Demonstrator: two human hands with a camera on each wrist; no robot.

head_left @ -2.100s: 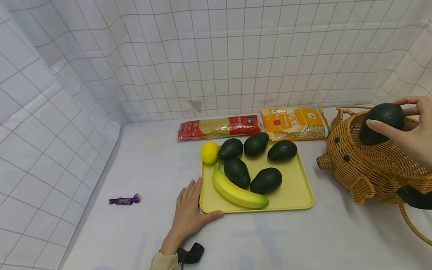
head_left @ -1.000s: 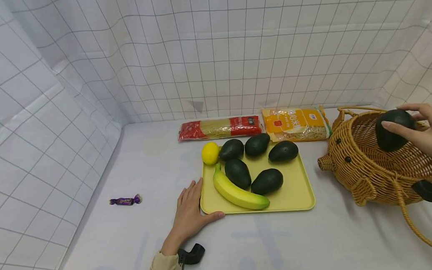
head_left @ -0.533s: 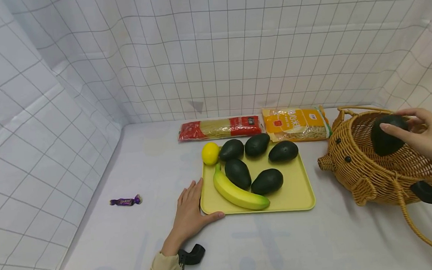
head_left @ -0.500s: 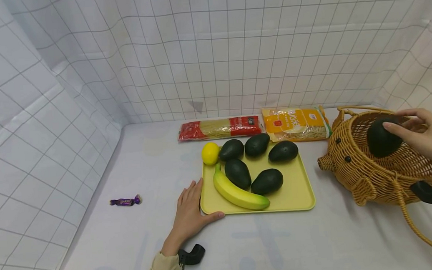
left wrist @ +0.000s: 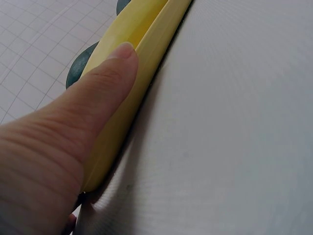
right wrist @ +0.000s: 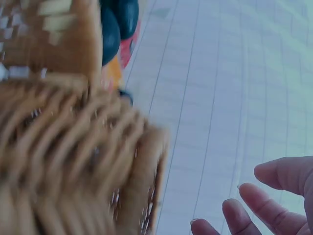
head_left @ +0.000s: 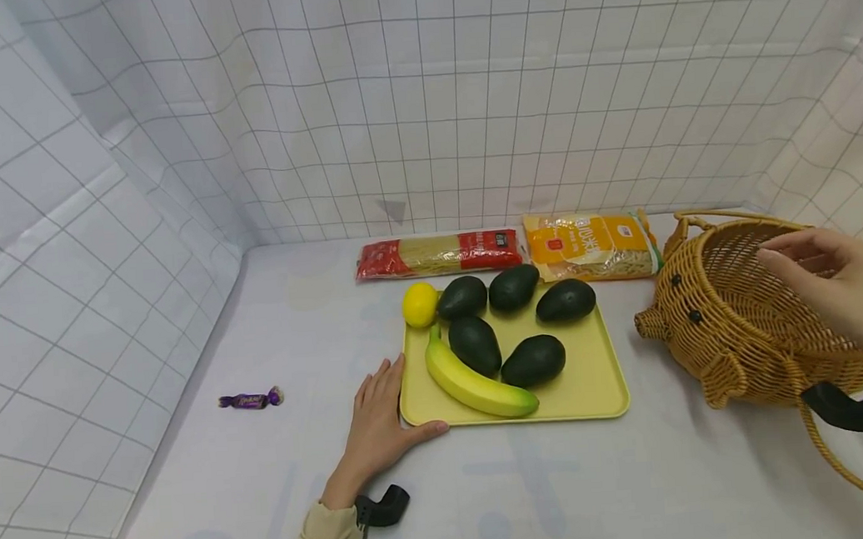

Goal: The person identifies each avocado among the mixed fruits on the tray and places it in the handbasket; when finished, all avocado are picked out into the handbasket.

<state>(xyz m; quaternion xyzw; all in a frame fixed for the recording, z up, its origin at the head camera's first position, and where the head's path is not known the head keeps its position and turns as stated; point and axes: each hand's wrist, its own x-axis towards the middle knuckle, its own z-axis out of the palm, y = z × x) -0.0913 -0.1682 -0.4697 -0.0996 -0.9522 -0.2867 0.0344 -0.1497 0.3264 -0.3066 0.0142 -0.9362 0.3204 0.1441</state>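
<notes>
My right hand hovers over the pig-shaped wicker basket, fingers loosely bent and holding nothing. In the right wrist view, its fingers are spread apart beside the blurred wicker. No avocado shows in the visible part of the basket; the hand and near wall hide some of the inside. My left hand lies flat at the near left corner of the yellow tray, its thumb along the rim. On the tray lie several dark green avocados, a banana and a lemon.
Behind the tray lie a red packet of noodles and an orange-and-yellow food packet. A purple wrapped candy is at the left. The basket's looped handle droops toward the near right. Gridded white curtains enclose the table.
My right hand carried an avocado over the basket, lowered it into the opening and let go; the avocado is now out of sight. My left hand stayed at the tray's corner.
</notes>
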